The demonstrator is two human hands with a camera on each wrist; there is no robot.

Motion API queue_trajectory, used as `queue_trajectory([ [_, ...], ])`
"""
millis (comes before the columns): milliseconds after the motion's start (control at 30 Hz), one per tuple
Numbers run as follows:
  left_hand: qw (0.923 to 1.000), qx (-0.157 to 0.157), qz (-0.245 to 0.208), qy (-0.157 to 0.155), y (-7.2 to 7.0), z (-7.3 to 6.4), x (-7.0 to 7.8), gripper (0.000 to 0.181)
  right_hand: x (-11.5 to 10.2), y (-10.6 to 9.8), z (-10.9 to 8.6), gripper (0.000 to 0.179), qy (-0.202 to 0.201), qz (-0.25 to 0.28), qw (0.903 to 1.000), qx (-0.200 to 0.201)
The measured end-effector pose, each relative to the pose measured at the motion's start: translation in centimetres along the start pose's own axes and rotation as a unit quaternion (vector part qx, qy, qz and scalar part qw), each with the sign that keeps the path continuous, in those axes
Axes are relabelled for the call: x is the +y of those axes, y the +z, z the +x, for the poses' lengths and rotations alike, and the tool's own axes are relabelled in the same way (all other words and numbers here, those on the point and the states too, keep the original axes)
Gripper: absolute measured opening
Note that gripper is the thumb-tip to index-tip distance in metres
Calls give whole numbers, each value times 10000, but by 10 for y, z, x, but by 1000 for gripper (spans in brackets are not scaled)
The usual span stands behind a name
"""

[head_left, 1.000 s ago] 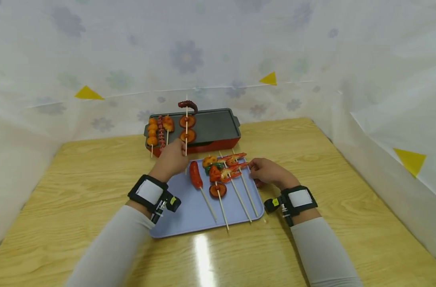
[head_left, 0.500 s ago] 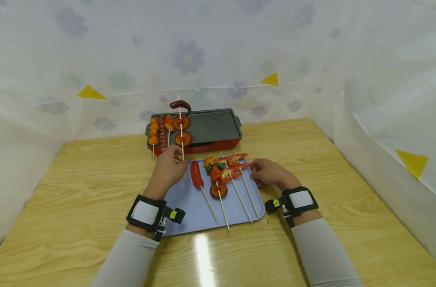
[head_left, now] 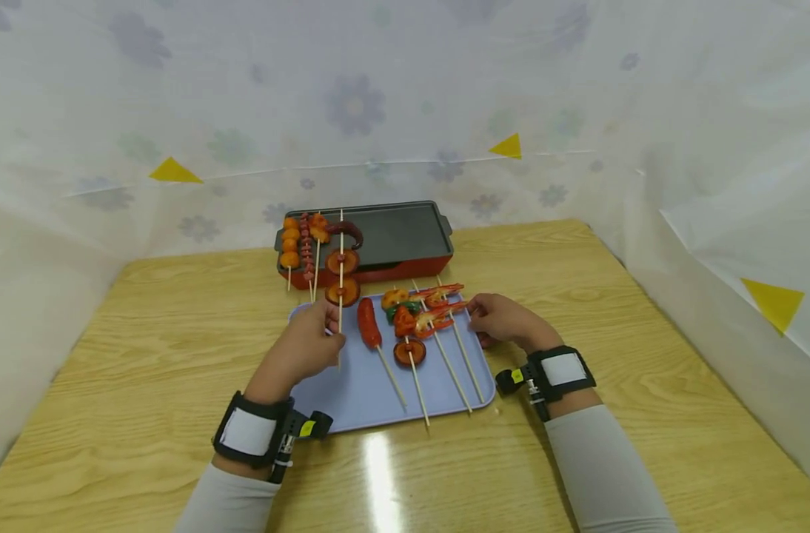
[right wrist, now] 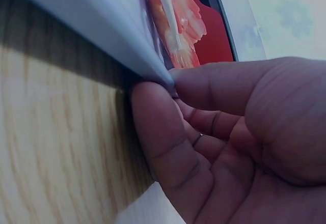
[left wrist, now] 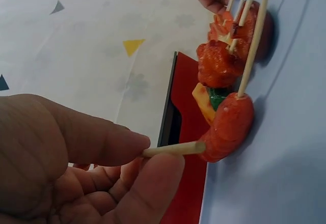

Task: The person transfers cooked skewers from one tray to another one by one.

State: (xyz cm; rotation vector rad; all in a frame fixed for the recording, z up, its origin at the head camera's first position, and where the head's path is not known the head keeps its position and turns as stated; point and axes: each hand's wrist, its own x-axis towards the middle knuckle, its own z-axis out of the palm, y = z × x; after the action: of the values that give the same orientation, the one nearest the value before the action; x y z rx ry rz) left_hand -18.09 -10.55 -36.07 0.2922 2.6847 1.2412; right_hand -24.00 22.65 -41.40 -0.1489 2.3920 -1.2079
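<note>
My left hand [head_left: 305, 342] pinches the stick of an octopus-tentacle skewer [head_left: 342, 262] with two round brown slices. The skewer points away from me, overlapping the grill's front left and the tray's back edge in the head view. In the left wrist view, thumb and finger grip the wooden stick [left wrist: 178, 149] close to its blunt end. My right hand [head_left: 505, 320] pinches the right rim of the lavender tray [head_left: 352, 403]; its other fingers are partly hidden. On the tray lie a red sausage skewer [head_left: 368, 323], a mixed skewer [head_left: 403, 321] and two shrimp skewers [head_left: 434, 320].
Behind the tray stands a red and black grill [head_left: 405, 231]. Along its left end lie an orange ball skewer [head_left: 290, 244], a thin red meat skewer [head_left: 306, 248] and an orange-brown skewer [head_left: 319, 229]. White flowered sheeting [head_left: 378, 111] hangs around the wooden table [head_left: 178, 355].
My left hand has come back toward me with the octopus skewer, whose tentacle now sits lower, in front of the grill surface. My right hand stays at the tray rim.
</note>
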Motion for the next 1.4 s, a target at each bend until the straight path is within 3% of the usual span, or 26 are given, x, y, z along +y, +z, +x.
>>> queue_trajectory([
  [300, 9986, -346, -257, -314, 6, -8, -6, 15, -2, 1, -2, 30, 61, -4, 10000, 18],
  [533, 9900, -646, -1118, -559, 13, -12, -8, 19, -2, 0, -1, 28, 27, -12, 10000, 68],
  [667, 9872, -669, -1307, -621, 18, -16, -7, 20, 0, 1, 0, 29, 26, -20, 10000, 50],
  [1000, 9905, -505, -1077, -696, 21, -27, -10, 18, -1, 1, 0, 29, 59, -71, 9999, 94],
  [1233, 9891, -928, -673, -926, 18, -31, -16, 14, -3, 3, -1, 27, 65, -25, 9999, 87],
  [1400, 9844, -1268, -745, -967, 16, -31, -19, 16, -3, 2, -2, 27, 57, -6, 9999, 105],
])
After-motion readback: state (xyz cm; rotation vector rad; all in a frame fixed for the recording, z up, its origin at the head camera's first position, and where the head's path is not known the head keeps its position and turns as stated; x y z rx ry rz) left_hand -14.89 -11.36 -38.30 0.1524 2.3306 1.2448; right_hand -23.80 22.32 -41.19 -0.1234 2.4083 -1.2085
